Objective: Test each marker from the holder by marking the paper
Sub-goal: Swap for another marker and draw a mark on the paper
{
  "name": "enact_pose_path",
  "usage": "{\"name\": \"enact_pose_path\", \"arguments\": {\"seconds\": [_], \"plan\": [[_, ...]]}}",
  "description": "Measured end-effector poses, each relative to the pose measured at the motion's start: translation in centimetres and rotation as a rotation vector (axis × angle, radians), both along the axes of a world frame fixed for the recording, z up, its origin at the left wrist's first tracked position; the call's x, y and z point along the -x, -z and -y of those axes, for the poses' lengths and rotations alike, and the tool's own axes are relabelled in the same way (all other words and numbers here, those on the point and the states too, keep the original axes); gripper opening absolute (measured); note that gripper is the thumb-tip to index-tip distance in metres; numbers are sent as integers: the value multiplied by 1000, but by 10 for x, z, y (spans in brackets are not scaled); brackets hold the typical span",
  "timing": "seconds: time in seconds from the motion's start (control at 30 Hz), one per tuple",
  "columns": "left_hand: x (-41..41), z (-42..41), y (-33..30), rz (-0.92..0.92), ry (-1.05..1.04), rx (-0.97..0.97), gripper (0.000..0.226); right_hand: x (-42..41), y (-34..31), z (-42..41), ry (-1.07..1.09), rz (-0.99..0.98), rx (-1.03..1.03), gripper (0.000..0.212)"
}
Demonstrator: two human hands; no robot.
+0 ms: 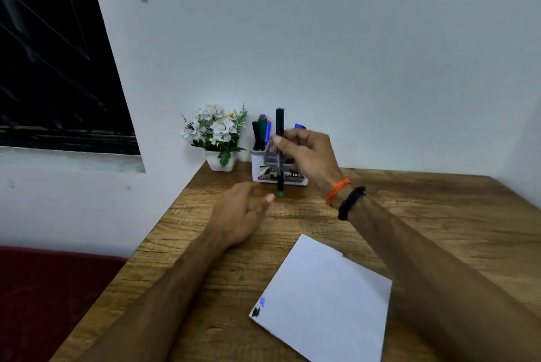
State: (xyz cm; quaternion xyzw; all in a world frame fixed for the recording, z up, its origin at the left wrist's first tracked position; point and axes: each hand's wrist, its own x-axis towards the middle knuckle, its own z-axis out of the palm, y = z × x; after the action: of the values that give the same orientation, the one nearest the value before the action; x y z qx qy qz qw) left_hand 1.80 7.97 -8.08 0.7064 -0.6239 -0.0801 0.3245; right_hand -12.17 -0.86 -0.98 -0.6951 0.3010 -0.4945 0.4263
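Partly done: two marks, blue and black, at the near-left corner of the paper (325, 300). Right hand (307, 153) fingers pinching a dark marker (280, 151) upright before the holder (278, 170) at the bench's far edge. Left hand (240, 212) relaxed, holding nothing. Several markers left in the holder.

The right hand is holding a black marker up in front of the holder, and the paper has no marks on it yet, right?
Not quite. The right hand does hold a black marker upright in front of the holder, but the paper is already marked: the head view shows a small blue mark and a black mark at its near left corner.
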Motion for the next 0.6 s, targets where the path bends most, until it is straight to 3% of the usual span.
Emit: {"name": "enact_pose_path", "arguments": {"seconds": [0.13,0.2,0.37,0.6], "plan": [[12,-8,-17,-520,153,201,44,34,25,-28,-121,-127,-62,7],[17,-12,-22,-669,230,251,28,46,37,-40,-169,-147,-82,11],[25,-16,-22,-676,322,235,15,64,49,-52,-214,-274,-49,10],[12,-17,-23,-717,225,209,10,75,49,-38,-221,-319,-88,18]]}}
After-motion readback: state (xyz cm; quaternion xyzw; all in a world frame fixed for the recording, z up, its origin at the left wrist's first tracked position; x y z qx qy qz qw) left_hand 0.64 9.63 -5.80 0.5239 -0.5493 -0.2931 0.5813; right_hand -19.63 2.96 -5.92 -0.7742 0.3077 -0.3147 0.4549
